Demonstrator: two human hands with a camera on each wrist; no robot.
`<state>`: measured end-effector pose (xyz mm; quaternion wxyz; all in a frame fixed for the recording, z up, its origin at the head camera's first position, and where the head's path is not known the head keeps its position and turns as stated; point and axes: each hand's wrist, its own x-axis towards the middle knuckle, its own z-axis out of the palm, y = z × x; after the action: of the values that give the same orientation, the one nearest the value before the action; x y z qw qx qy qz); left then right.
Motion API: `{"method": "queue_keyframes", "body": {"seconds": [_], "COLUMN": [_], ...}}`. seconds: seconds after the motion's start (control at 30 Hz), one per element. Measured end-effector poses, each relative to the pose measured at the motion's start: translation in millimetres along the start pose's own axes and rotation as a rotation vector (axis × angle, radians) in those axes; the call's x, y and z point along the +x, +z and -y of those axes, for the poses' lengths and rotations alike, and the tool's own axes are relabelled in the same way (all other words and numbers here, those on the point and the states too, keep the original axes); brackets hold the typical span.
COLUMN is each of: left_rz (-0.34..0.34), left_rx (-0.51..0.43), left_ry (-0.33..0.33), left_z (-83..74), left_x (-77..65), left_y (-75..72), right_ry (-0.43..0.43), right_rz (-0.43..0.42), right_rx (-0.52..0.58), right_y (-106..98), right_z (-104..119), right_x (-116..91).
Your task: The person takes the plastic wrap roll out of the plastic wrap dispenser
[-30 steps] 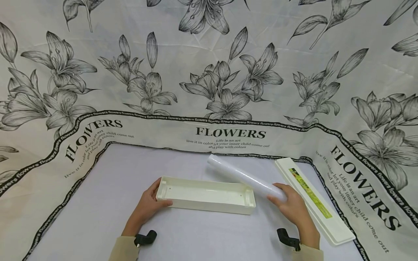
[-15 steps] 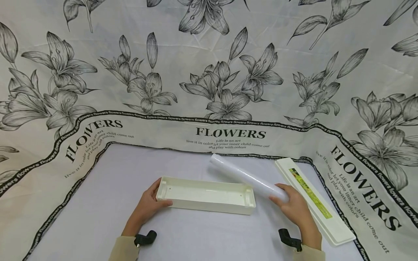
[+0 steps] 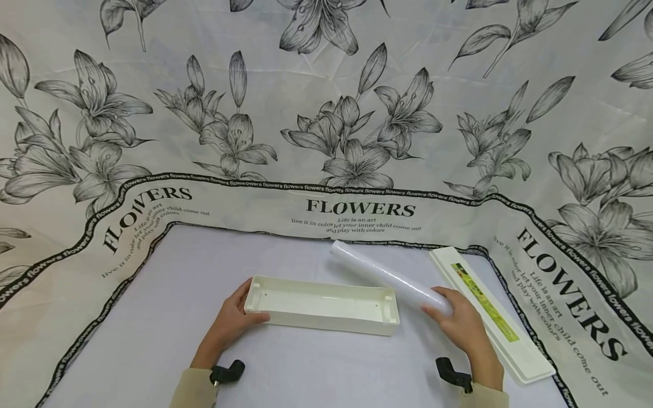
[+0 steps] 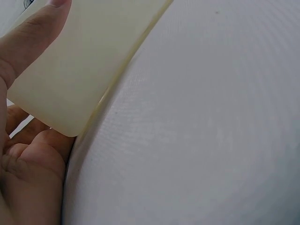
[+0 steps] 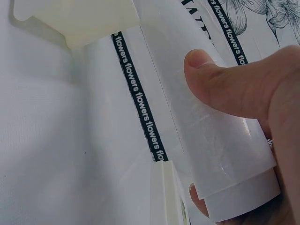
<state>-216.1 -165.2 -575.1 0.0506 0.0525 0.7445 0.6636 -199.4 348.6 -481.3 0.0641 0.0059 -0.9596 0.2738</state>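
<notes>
A long cream plastic box, open at the top with nothing inside, stands on the white table. My left hand grips its left end, thumb on the front wall and fingers round the far side; the left wrist view shows the thumb against the box wall. In my right hand is the near end of a roll of clear plastic film. The roll slants up and away to the left, behind the box's right end. Its loose outer edge and inner core end show in the right wrist view.
A long white lid with a yellow-green label lies slanted at the right, beside my right forearm. Behind the table hangs a flower-printed cloth with a black lettered border.
My right hand has shifted slightly to the right with the film roll. The left hand, box and lid have stayed in place.
</notes>
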Motion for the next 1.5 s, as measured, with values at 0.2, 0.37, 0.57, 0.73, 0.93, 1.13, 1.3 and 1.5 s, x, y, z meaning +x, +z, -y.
{"method": "queue_keyframes", "body": {"seconds": [0.2, 0.37, 0.57, 0.73, 0.93, 1.13, 1.3, 1.5], "left_rz": [0.0, 0.003, 0.003, 0.006, 0.004, 0.011, 0.015, 0.017], "left_rx": [0.003, 0.001, -0.006, -0.008, -0.003, -0.017, -0.029, -0.039], "left_ry": [-0.009, -0.014, -0.009, -0.005, -0.002, 0.001, 0.003, -0.001], "left_z": [0.1, -1.7, -1.7, -0.4, -2.5, -2.8, -3.3, -4.5], "left_x": [-0.4, -1.0, -2.3, -3.0, -2.6, -1.9, -1.4, -1.6], "left_y": [-0.6, -0.5, 0.8, 1.4, 0.5, -0.2, -0.2, -0.6], "right_ry": [0.001, -0.011, -0.011, 0.011, 0.015, -0.006, -0.021, -0.005], "right_rz": [-0.007, -0.023, -0.032, -0.016, -0.009, -0.029, -0.049, -0.036], "right_rx": [-0.004, -0.014, -0.026, -0.026, -0.013, -0.016, -0.029, -0.031], "right_y": [1, 1, 0, 0, 1, 3, 6, 5], "right_z": [-3, -5, -5, -5, -7, -11, -15, -18], "right_x": [-2, -2, -1, -3, -5, -7, -9, -14]}}
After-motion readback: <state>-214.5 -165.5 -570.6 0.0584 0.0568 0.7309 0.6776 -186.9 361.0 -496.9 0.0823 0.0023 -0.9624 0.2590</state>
